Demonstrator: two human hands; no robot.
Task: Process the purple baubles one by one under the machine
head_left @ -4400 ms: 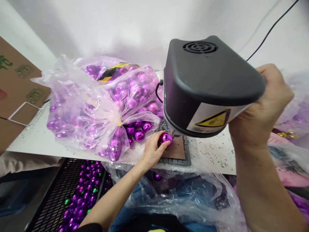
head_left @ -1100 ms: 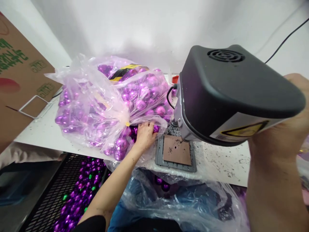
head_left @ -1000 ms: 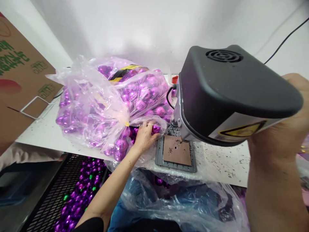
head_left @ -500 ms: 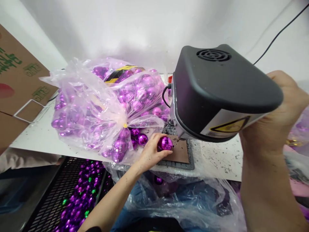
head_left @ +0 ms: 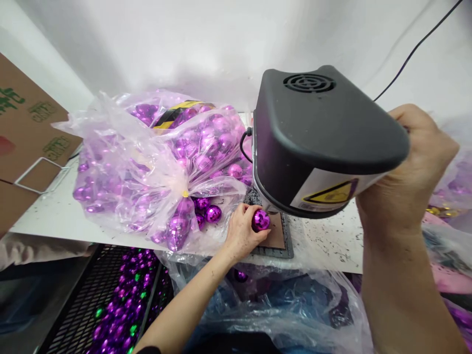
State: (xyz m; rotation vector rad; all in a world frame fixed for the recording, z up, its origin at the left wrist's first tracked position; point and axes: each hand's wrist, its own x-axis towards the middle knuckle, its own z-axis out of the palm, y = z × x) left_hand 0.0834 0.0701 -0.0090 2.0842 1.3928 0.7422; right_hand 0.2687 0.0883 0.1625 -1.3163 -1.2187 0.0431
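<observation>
My left hand (head_left: pixel 241 231) pinches a shiny purple mirror-ball ornament (head_left: pixel 261 220) between thumb and fingers. It holds the ball over a brown board (head_left: pixel 276 236) that lies on a dark grey mat (head_left: pixel 289 243). Dark patches show on the ball's facets. Behind and above it, my right hand (head_left: pixel 420 142) grips a bulky black handheld machine (head_left: pixel 328 123) with a round fan vent and a yellow warning label. The machine's front end sits close to the ball; whether they touch, I cannot tell. Its handle is mostly hidden by its body.
Left of the mat, a tied clear bag (head_left: pixel 121 167) of purple balls lies beside loose balls (head_left: pixel 213 213). A black mesh crate (head_left: pixel 70 305) holds purple and green pieces below. A cardboard box (head_left: pixel 33 132) stands far left. Clear plastic (head_left: pixel 295 305) hangs at the table's front edge.
My left hand has carried the purple ball slightly right, closer to the machine's front end. The machine has shifted a little left. The dark patches on the ball now face me.
</observation>
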